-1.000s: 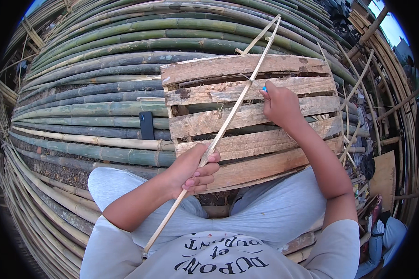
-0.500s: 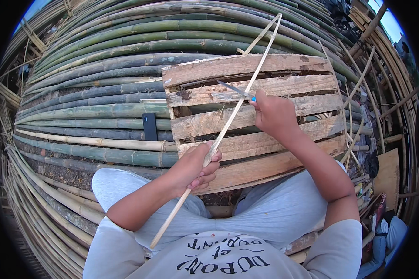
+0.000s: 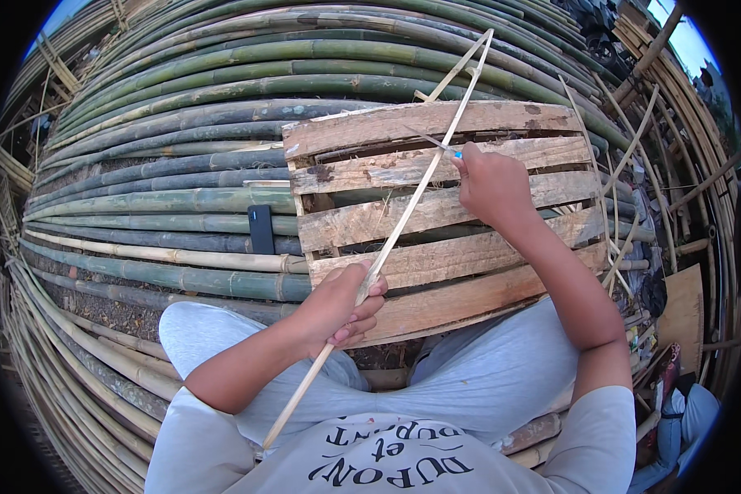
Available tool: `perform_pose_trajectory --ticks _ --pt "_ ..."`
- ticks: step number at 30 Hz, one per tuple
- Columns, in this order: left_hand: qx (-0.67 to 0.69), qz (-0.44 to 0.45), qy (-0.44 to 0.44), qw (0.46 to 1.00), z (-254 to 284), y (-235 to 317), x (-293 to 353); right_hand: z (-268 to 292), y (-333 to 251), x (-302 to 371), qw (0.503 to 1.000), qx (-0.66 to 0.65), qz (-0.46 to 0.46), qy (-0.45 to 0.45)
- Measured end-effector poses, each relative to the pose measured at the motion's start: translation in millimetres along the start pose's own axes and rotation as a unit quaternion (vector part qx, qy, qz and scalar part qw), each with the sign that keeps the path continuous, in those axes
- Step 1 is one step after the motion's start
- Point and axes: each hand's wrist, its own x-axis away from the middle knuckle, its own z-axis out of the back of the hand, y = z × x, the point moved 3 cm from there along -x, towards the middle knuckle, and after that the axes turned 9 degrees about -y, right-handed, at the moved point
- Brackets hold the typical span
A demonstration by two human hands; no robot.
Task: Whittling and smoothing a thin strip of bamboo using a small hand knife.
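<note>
My left hand (image 3: pixel 343 310) is closed around a long, thin bamboo strip (image 3: pixel 411 200), which slants from my lap up over a slatted wooden platform (image 3: pixel 387 222). At its far end, beyond the platform, the strip meets another pale length at a sharp angle. In my right hand (image 3: pixel 494 183) is a knife (image 3: pixel 431 138) with a blue part at the handle; my fingers hide most of that handle. The blade crosses the strip in its upper part and points to the far left.
Green bamboo poles (image 3: pixel 181 198) lie in rows beyond and left of the platform. A dark phone (image 3: pixel 261 230) rests on them. Thinner pale poles (image 3: pixel 82 387) are stacked at the lower left. Loose strips (image 3: pixel 634 140) lean at the right, near a flat board (image 3: pixel 682 317).
My right hand and the knife have moved up along the strip, away from me. My left hand keeps its grip in nearly the same place.
</note>
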Motion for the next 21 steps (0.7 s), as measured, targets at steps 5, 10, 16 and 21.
perform_pose_trajectory --ticks 5,10,16,21 --pt "0.014 0.009 0.005 1.0 8 0 0 4 -82 52 0.98 -0.099 0.137 -0.104" --pt "0.006 0.004 -0.008 1.0 -1 1 0 2 10 -6 0.998 -0.029 0.025 0.041" --pt "0.023 0.015 -0.008 1.0 8 0 0 22 -68 35 0.985 -0.083 0.119 -0.091" --pt "0.001 0.013 -0.006 1.0 0 -4 1 -1 -23 18 0.995 -0.07 0.065 -0.023"
